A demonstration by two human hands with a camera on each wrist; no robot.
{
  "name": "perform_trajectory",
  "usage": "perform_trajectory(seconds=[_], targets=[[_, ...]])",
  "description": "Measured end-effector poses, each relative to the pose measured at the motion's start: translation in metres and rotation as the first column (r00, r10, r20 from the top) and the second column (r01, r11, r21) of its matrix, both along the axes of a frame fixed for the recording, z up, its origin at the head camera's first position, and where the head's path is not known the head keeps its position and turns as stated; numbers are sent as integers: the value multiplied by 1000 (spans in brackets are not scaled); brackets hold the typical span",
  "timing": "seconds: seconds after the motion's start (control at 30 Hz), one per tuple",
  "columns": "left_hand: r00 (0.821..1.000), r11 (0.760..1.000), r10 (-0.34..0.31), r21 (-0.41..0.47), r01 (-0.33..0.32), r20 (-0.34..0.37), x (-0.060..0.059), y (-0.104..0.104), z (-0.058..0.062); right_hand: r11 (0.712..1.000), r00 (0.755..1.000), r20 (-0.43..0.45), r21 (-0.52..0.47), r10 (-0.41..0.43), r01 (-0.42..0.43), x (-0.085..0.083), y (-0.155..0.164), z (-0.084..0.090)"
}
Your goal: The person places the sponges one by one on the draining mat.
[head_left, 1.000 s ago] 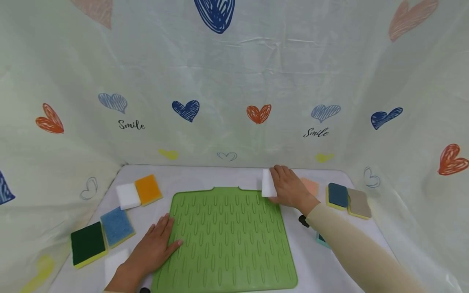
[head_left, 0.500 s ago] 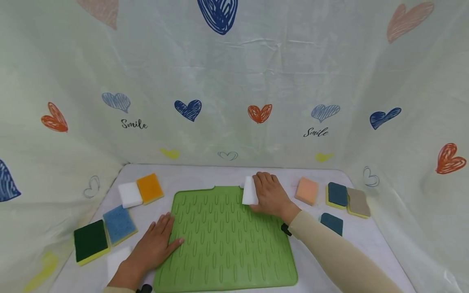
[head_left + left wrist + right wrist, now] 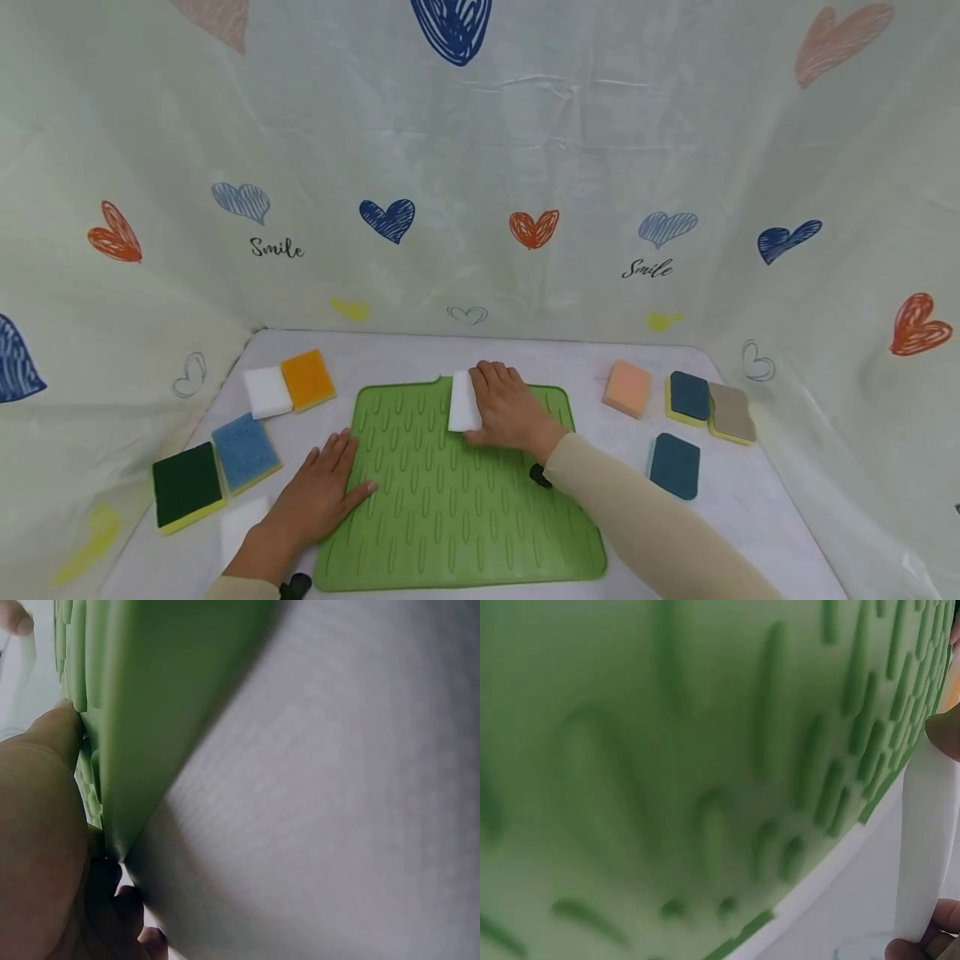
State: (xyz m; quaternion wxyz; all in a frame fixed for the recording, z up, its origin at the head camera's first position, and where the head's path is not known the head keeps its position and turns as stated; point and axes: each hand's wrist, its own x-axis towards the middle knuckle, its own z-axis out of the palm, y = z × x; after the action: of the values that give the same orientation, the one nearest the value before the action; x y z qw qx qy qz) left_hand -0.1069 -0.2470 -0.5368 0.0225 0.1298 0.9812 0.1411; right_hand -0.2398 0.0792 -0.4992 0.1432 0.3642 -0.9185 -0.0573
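Observation:
On the table lies a green ribbed silicone mat (image 3: pixel 457 525). My right hand (image 3: pixel 512 408) grips a white sponge (image 3: pixel 463 403) over the mat's far edge, near its middle. In the right wrist view the white sponge (image 3: pixel 924 832) stands between thumb and fingers, at the mat's rim. My left hand (image 3: pixel 313 504) rests flat along the mat's left edge, fingers stretched out and the thumb on the ribbed surface. Seen from the left wrist, the left thumb (image 3: pixel 60 731) touches the mat's ribs; the other fingers show only partly, low by the mat's edge.
At the left lie an orange sponge (image 3: pixel 308 381), a white one (image 3: pixel 267 392), a blue one (image 3: pixel 246 452) and a dark green one (image 3: pixel 187 486). At the right are a peach sponge (image 3: pixel 628 388), two dark teal sponges and a grey-brown one (image 3: pixel 731 412). A heart-printed curtain (image 3: pixel 480 150) encloses the table.
My right hand has moved left along the mat's far edge with the white sponge, from the far right corner to near the middle. The left hand has stayed in place.

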Motion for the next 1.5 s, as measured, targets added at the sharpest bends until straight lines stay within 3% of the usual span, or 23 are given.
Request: perform_trajectory(seconds=[0.37, 0.73, 1.03, 1.5], targets=[[1000, 1000, 8, 9, -8, 11, 0, 0, 1, 999, 997, 60, 10, 43, -44, 4, -73, -4], [999, 1000, 6, 13, -6, -34, 4, 2, -1, 997, 993, 110, 49, 50, -56, 9, -126, -14], [999, 1000, -5, 17, 6, -37, 5, 3, 1, 995, 990, 143, 101, 6, -20, 9, -135, -22], [1000, 1000, 9, 3, -9, -26, 1, 3, 3, 998, 975, 220, 50, 14, -25, 8, -135, -21]])
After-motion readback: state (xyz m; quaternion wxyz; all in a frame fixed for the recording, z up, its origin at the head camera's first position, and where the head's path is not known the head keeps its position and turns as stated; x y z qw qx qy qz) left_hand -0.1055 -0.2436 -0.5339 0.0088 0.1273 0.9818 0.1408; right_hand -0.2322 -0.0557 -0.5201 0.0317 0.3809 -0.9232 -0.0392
